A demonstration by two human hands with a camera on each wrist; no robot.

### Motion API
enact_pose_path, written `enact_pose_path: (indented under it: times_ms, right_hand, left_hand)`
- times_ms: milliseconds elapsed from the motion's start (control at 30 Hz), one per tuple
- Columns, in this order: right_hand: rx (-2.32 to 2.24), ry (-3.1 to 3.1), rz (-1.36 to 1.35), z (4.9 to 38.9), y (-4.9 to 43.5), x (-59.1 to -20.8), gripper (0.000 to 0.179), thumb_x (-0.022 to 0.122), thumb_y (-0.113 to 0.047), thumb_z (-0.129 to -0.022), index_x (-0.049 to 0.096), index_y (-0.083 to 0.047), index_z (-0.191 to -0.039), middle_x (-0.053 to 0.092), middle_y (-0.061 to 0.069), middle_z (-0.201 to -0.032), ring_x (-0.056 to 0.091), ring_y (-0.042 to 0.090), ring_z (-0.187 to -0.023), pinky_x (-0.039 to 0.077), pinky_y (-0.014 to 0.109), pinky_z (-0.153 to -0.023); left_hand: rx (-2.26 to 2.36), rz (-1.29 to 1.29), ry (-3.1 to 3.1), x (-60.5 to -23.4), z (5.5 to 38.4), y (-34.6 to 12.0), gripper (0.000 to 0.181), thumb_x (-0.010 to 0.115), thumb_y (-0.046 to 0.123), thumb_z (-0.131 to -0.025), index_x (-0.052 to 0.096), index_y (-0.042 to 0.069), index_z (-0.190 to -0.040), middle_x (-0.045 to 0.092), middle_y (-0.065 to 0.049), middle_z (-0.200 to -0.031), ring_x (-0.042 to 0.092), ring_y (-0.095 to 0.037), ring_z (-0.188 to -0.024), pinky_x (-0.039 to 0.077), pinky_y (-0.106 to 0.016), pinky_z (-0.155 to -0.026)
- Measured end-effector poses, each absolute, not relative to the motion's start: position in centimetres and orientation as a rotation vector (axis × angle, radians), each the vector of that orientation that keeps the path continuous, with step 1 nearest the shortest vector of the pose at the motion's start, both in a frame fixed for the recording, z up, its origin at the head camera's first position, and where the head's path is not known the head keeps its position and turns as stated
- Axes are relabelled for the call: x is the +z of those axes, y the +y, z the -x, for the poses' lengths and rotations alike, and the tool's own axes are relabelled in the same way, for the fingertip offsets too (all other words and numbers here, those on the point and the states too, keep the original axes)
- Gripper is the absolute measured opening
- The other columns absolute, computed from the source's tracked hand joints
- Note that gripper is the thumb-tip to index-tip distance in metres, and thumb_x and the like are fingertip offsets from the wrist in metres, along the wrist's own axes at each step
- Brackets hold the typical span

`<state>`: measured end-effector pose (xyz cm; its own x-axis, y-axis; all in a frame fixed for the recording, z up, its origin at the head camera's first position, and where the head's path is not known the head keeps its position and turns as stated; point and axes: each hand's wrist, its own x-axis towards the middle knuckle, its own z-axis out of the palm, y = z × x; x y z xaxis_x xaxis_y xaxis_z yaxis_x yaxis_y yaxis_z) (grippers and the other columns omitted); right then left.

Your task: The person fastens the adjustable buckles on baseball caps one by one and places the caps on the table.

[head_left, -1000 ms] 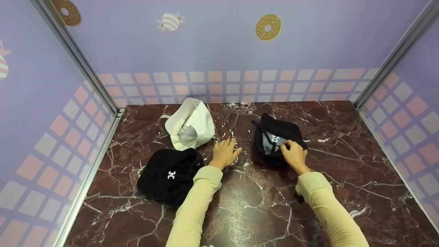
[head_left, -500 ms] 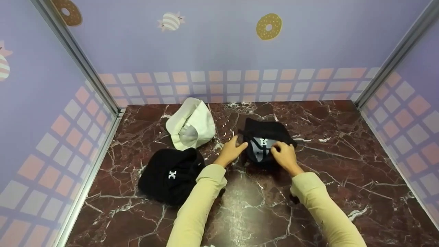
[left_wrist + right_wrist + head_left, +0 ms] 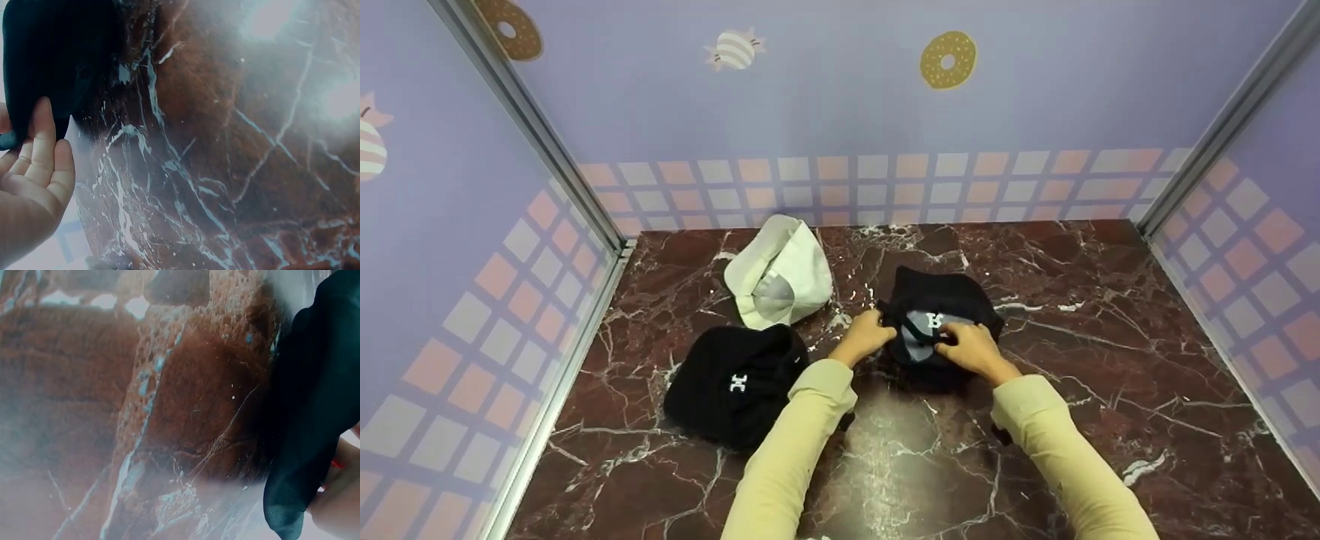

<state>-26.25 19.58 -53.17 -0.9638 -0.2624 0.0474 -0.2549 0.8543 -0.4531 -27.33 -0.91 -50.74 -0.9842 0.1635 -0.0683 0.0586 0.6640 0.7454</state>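
Note:
A black cap (image 3: 941, 289) with a grey lining and a white letter mark lies right of centre, its open side toward me. At its left edge my left hand (image 3: 862, 337) grips the fabric; in the left wrist view the fingers (image 3: 42, 149) curl at the cap's dark edge (image 3: 56, 56). My right hand (image 3: 971, 349) pinches the near side of the same cap, close to the white mark. In the right wrist view the black fabric (image 3: 320, 382) hides most of that hand (image 3: 340, 500).
A white cap (image 3: 802, 277) lies on its side at the back left. In front of it, beside my left forearm, is another black cap (image 3: 705, 390) with a white mark. Purple walls (image 3: 840, 97) enclose the marbled table (image 3: 1110, 337) at the back and sides.
The right-hand black cap has shifted left and slightly nearer, with my right hand on it. My left hand has moved right from the table and taken hold of the cap's left edge.

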Motion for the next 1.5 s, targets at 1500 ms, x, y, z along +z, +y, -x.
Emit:
enact_pose_path:
  times_ms: [1500]
  right_hand:
    - [-1.342,3.286,0.682,26.5,18.5,-51.2,0.016,0.052,0.001,-0.057,0.057,0.002,-0.072,0.055,0.013,-0.071,0.050,0.030,-0.073,0.038,0.042,-0.069]
  left_hand:
    - [-0.146,-1.049,3.069,-51.1,25.9,1.2,0.024,0.043,0.024,-0.082,0.064,0.022,-0.095,0.064,0.004,-0.101,0.050,-0.016,-0.107,0.035,-0.037,-0.089]
